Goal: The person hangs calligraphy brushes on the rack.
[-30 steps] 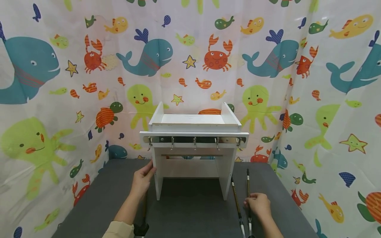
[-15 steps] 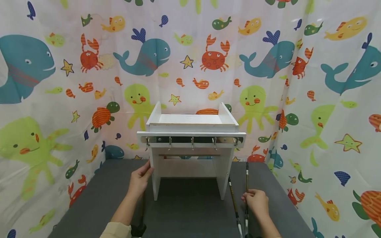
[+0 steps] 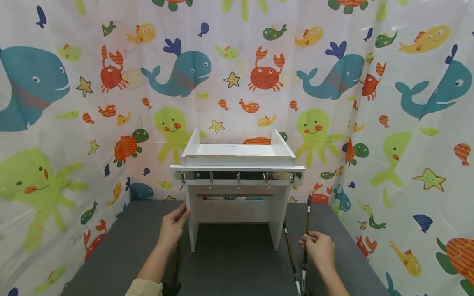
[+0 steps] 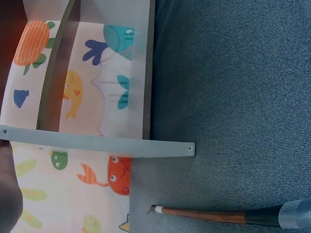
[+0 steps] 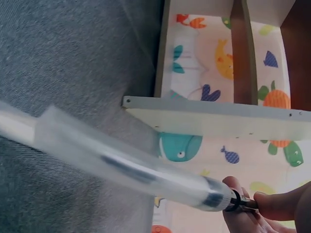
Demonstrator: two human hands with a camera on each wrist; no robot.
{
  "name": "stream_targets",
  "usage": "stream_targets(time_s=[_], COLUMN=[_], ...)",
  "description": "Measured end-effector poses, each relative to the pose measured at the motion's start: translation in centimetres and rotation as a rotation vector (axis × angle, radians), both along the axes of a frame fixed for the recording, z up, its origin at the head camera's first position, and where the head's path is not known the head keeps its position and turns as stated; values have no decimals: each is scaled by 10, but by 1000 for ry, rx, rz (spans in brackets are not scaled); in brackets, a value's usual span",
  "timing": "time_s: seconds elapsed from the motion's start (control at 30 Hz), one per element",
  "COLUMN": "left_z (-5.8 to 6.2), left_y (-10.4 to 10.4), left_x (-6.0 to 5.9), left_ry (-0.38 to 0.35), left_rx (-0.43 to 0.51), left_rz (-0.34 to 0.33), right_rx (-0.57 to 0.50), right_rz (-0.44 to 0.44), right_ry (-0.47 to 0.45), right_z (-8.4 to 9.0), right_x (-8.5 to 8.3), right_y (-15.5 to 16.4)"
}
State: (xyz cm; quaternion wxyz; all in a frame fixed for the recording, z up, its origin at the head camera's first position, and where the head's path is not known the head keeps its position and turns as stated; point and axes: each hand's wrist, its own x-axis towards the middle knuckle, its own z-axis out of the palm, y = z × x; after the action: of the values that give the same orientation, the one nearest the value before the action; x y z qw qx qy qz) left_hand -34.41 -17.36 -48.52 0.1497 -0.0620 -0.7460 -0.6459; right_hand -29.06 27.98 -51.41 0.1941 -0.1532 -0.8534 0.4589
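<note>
In the head view my right hand [image 3: 318,248] pinches the handle of a calligraphy brush [image 3: 308,218] between thumb and fingers, tilted with its hanging-loop end up. The right wrist view shows its clear plastic cap [image 5: 121,160] over pale bristles. A second calligraphy brush [image 3: 290,251] leans just left of it, against the right side of a white shelf unit [image 3: 237,161]. With fingers extended, my left hand [image 3: 173,226] touches the outer face of the unit's left side panel [image 4: 97,142]. Beside that panel is another brush [image 4: 204,214], wooden-handled with a clear cap.
The shelf unit stands on a dark grey cloth surface [image 3: 233,267]. A metal rail [image 3: 240,175] with several hooks runs along its front. Behind and on both sides hangs a white curtain [image 3: 237,37] printed with sea animals.
The brush in my right hand has risen a little and now tilts, its top end leaning right. My left hand stays at the shelf's left panel. The head view has shifted slightly.
</note>
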Motion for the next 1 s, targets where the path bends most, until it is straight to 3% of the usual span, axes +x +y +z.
stream_targets(time_s=[0.43, 0.8, 1.0], left_z=[2, -2, -1], left_y=[1, -2, 0], left_x=[1, 0, -1], left_ry=[-14, -13, -2], left_rx=[-4, -12, -18], left_rz=[-2, 11, 12], right_rx=[-4, -67, -52], right_rz=[-52, -21, -18], right_ry=[101, 180, 238], right_z=[16, 21, 25], right_x=[10, 19, 21], right_y=[-17, -23, -24])
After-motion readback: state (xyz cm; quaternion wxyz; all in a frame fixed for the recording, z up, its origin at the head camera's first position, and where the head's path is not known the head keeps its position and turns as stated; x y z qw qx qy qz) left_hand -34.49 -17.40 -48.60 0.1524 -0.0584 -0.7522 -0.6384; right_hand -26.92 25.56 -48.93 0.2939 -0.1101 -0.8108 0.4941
